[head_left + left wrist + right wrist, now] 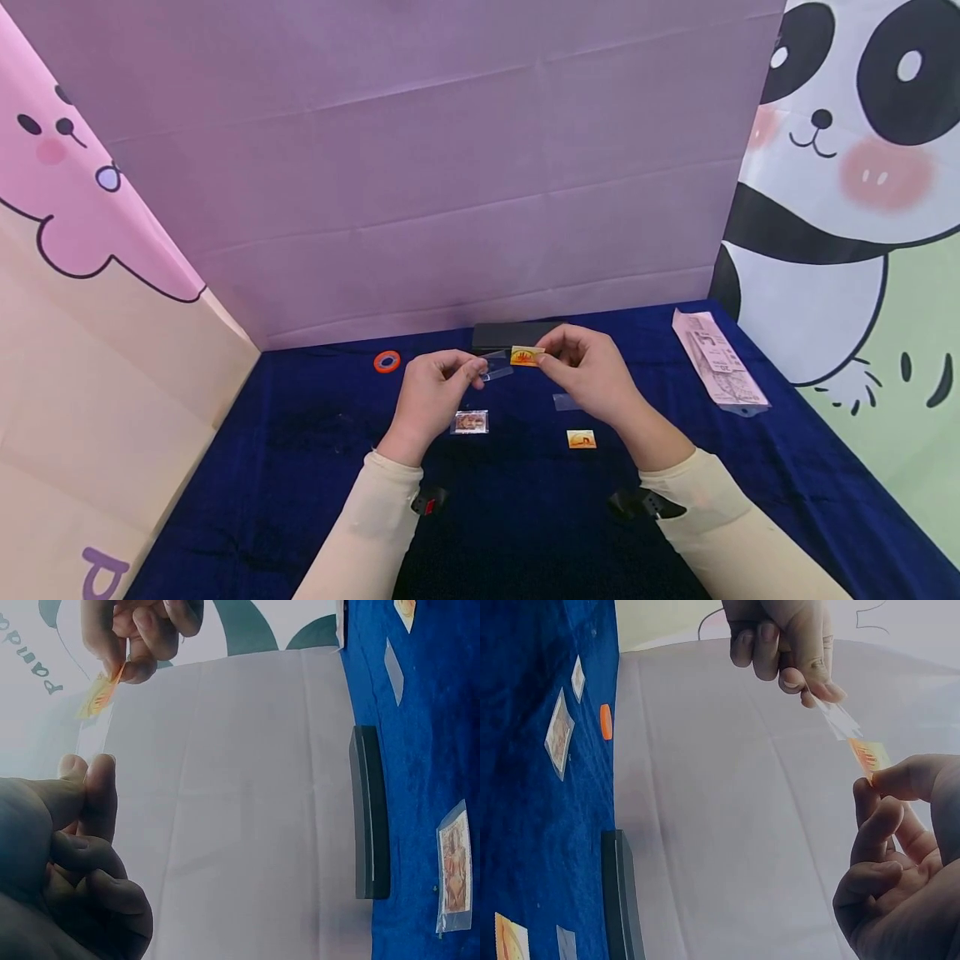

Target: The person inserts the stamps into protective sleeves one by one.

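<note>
My left hand (438,387) pinches a small clear plastic sleeve (840,720) between thumb and fingertips. A small yellow-orange stamp (527,356) is pinched at one edge by my right hand (588,371). In the right wrist view the stamp's edge meets the sleeve's open-looking end; whether it is inside, I cannot tell. Below the hands, a sleeve with a brown-red picture stamp (470,422) lies on the cloth. A second yellow-orange stamp (581,439) lies below my right hand, near another clear sleeve (566,402).
A dark blue cloth (300,467) covers the table. Behind the hands lies a flat black box (495,336). An orange-red tape roll (387,361) is to the left, and a pink printed packet (720,362) to the right. Fabric walls (450,208) enclose the back and sides.
</note>
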Demonstrator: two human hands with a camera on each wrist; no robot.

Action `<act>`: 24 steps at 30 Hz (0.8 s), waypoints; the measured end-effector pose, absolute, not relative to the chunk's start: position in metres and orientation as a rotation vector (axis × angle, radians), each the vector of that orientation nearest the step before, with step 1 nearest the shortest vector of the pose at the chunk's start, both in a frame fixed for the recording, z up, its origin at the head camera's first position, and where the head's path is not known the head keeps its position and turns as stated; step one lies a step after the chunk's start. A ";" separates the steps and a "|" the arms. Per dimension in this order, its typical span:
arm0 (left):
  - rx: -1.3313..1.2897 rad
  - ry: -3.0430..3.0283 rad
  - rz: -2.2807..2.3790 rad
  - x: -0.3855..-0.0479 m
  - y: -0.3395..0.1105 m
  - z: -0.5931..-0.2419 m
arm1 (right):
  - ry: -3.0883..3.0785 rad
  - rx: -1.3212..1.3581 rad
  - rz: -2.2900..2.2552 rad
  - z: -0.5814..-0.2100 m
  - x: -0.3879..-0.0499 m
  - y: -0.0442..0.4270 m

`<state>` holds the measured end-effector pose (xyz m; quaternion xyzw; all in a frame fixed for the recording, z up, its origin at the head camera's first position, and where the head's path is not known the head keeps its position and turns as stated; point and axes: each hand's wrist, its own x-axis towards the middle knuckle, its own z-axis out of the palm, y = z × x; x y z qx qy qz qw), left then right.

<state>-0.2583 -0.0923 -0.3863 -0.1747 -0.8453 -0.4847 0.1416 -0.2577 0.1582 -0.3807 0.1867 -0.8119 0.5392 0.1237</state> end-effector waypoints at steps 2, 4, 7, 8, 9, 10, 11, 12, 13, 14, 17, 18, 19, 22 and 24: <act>-0.503 -2.441 -1.401 -0.258 -0.092 -0.387 | -2.372 0.545 1.573 -0.381 -0.258 0.158; -0.503 -2.442 -1.403 -0.258 -0.092 -0.387 | -2.373 0.543 1.571 -0.382 -0.258 0.157; -0.502 -2.442 -1.411 -0.258 -0.092 -0.386 | -2.376 0.543 1.568 -0.382 -0.259 0.157; -0.501 -2.445 -1.410 -0.258 -0.092 -0.386 | -2.378 0.542 1.567 -0.383 -0.259 0.156; -0.499 -2.448 -1.408 -0.258 -0.092 -0.386 | -2.383 0.540 1.565 -0.383 -0.259 0.156; -0.497 -2.452 -1.405 -0.257 -0.092 -0.386 | -2.390 0.539 1.561 -0.383 -0.259 0.156; -0.495 -2.455 -1.404 -0.257 -0.091 -0.386 | -2.396 0.537 1.557 -0.383 -0.259 0.155; -0.493 -2.457 -1.401 -0.257 -0.091 -0.386 | -2.401 0.537 1.553 -0.384 -0.259 0.155; -0.491 -2.459 -1.399 -0.257 -0.091 -0.386 | -2.406 0.537 1.551 -0.384 -0.259 0.155; -0.489 -2.460 -1.399 -0.257 -0.091 -0.386 | -2.411 0.536 1.549 -0.384 -0.259 0.155; -0.489 -2.459 -1.400 -0.256 -0.091 -0.385 | -2.427 0.538 1.548 -0.385 -0.259 0.155; -0.489 -2.459 -1.401 -0.256 -0.091 -0.385 | -2.432 0.540 1.548 -0.385 -0.259 0.155; -0.488 -2.458 -1.402 -0.256 -0.091 -0.385 | -2.438 0.541 1.548 -0.385 -0.259 0.155; -0.490 -2.458 -1.406 -0.256 -0.090 -0.385 | -2.449 0.542 1.541 -0.386 -0.260 0.155; -0.491 -2.459 -1.415 -0.256 -0.091 -0.385 | -2.452 0.545 1.537 -0.386 -0.260 0.154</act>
